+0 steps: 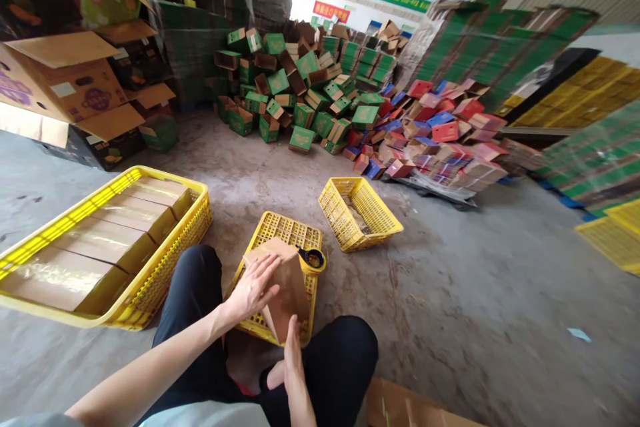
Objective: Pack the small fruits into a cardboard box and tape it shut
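Observation:
A brown cardboard box (289,290) stands on an upturned yellow plastic crate (270,225) between my knees. My left hand (255,287) lies flat on its top and left side, fingers stretched out. Near the lower right edge of the box is my right hand (293,357), with its fingers straight and the thumb apart; whether it touches the cardboard I cannot tell. Beside the box, at the crate's right edge, sits a tape dispenser (313,259) with a black part and a yellow body. Neither hand is wrapped around anything.
On the left, a large yellow basket (200,203) holds several brown boxes. A smaller yellow basket (385,223) stands ahead to the right. Farther off lie heaps of green boxes (303,137) and red and blue boxes (445,132). Flat cardboard (405,407) lies by my right knee.

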`<state>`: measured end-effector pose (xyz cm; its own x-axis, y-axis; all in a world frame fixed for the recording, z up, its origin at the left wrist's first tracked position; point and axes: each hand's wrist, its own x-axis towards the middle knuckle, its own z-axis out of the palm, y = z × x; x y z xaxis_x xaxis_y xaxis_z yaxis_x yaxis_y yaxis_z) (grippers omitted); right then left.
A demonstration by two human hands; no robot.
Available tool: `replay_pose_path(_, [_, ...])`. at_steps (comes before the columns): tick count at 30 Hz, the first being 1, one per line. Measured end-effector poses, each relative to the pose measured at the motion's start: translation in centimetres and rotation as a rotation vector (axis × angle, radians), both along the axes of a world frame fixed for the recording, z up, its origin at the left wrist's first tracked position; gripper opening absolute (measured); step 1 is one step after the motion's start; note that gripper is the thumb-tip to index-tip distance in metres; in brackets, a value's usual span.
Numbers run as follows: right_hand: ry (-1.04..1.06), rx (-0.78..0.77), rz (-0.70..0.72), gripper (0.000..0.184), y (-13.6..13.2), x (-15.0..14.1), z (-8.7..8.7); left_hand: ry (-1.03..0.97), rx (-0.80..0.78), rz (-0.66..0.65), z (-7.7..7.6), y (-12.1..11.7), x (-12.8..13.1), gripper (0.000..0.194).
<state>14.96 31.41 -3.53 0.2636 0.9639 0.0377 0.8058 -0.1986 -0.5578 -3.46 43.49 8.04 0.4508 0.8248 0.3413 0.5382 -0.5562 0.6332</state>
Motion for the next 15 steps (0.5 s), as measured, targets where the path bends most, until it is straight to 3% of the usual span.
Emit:
replay_pose_path(3, [0.045, -0.026, -0.095, 0.072, 0.8, -0.1, 2.2, -0.008, 0.048, -0.106, 0.8, -1.4, 1.6, 0.058])
replay_pose_path(5, [0.068, 0.082, -0.132, 0.07, 1.6, 0.0, 4.8, -0.011, 0.066, -0.166, 1.4, -2.3, 2.7, 0.056])
replay_pose_path(7, [-0.009, 0.219, -0.062, 0.068, 2.2, 0.3, 7.6, -0.011, 0.068, -0.21, 2.0, -3.1, 3.3, 0.057])
replay_pose_path(10, [-0.175, 0.295, 0.094, 0.06, 1.9, 1.5, 10.8, 0.003, 0.058, -0.268, 2.6, -3.8, 3.1, 0.06])
replay_pose_path(15, [-0.304, 0.331, 0.2, 0.055, -0.4, 3.3, 12.8, 0.04, 0.0, -0.245, 2.1, -3.4, 0.8, 0.058])
